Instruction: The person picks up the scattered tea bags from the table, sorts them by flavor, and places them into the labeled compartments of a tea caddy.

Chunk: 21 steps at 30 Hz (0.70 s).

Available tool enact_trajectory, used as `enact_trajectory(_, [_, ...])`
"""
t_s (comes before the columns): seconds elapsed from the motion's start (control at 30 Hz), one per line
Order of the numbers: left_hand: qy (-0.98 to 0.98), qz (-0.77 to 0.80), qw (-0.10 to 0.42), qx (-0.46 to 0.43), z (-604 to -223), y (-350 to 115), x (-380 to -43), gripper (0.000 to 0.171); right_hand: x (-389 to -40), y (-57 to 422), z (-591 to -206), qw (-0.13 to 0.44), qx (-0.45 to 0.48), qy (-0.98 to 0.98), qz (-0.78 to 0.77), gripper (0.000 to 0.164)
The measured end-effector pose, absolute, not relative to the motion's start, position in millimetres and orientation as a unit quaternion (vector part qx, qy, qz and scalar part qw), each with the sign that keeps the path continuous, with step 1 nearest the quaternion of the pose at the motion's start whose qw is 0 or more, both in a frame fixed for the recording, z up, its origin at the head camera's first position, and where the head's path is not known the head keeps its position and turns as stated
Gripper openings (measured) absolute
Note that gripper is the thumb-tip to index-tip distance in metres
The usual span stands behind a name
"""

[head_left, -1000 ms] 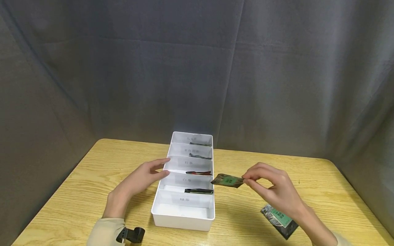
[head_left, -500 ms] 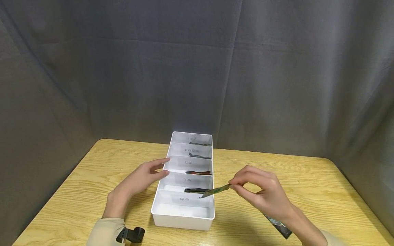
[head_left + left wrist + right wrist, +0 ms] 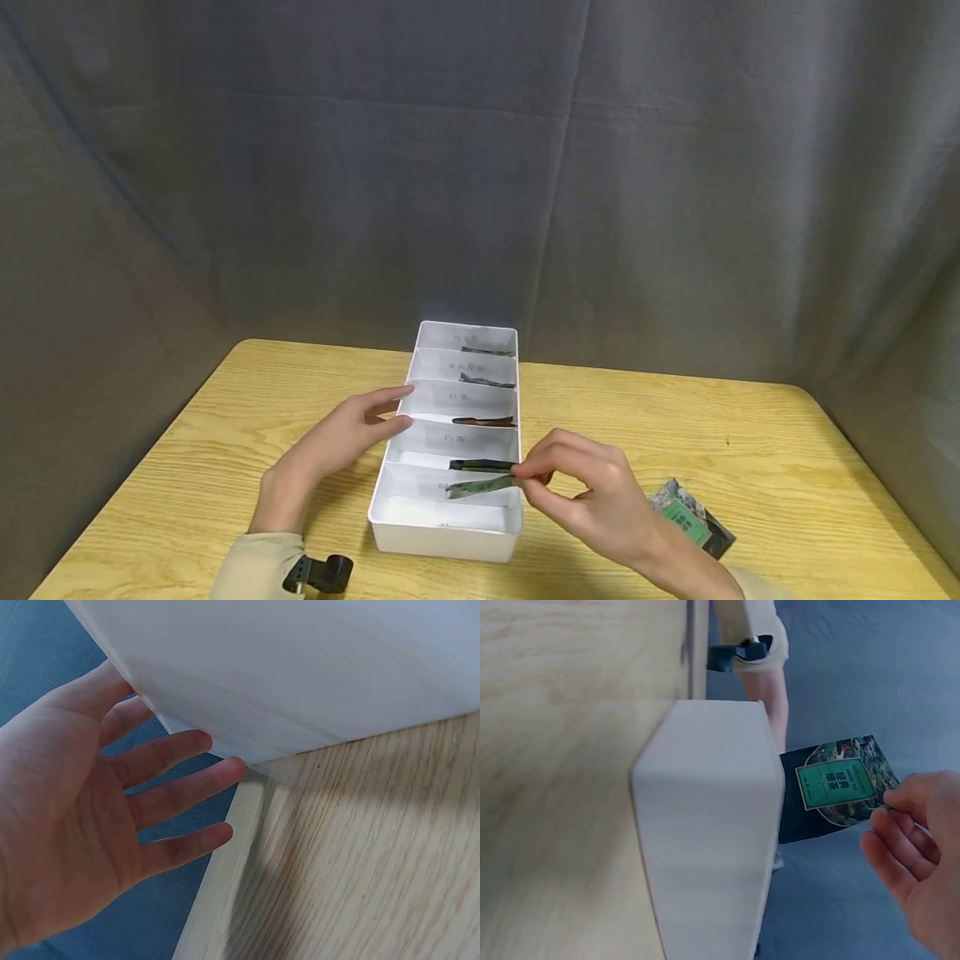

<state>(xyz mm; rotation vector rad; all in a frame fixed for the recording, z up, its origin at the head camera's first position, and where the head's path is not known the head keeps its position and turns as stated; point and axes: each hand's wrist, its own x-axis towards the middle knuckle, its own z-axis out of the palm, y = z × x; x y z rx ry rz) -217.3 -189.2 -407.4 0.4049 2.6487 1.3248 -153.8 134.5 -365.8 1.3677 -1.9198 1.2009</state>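
My right hand (image 3: 592, 492) pinches a tea sachet (image 3: 480, 486) by one edge between thumb and fingertips. The sachet is dark with a green label, clear in the right wrist view (image 3: 836, 784). It hangs tilted over the front compartment of a long white divided box (image 3: 442, 540), its lower part level with that compartment's back divider. My left hand (image 3: 341, 437) rests at the box's left rim, thumb and index fingertip at the edge. In the left wrist view its other fingers (image 3: 187, 784) extend loosely along the outer wall.
Behind, the compartments each hold an upright sachet at the right: black (image 3: 483, 465), red (image 3: 483, 422), grey (image 3: 487, 381) and dark green (image 3: 487, 351). Another green-labelled tea sachet (image 3: 690, 521) lies on the wooden table (image 3: 637, 417) to the right. A grey curtain (image 3: 480, 167) hangs behind.
My right hand has moved left and down, bringing the sachet from right of the box to over the front compartment and turning it more upright. The left hand and box have stayed put.
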Motion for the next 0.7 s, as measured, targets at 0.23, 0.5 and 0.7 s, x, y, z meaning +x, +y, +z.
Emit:
enact_trajectory(0.23, [0.880, 0.447, 0.076, 0.143, -407, -187, -219, 0.061, -150, 130, -380, 0.192, 0.494, -0.751, 0.393, 0.025])
enact_trajectory(0.5, [0.880, 0.446, 0.074, 0.144, -406, -187, -217, 0.061, -151, 130, -390, 0.225, 0.527, -0.760, 0.307, 0.014])
enact_trajectory(0.7, [0.882, 0.444, 0.074, 0.138, -406, -188, -216, 0.060, -149, 134, -392, 0.217, 0.535, -0.771, 0.268, 0.014])
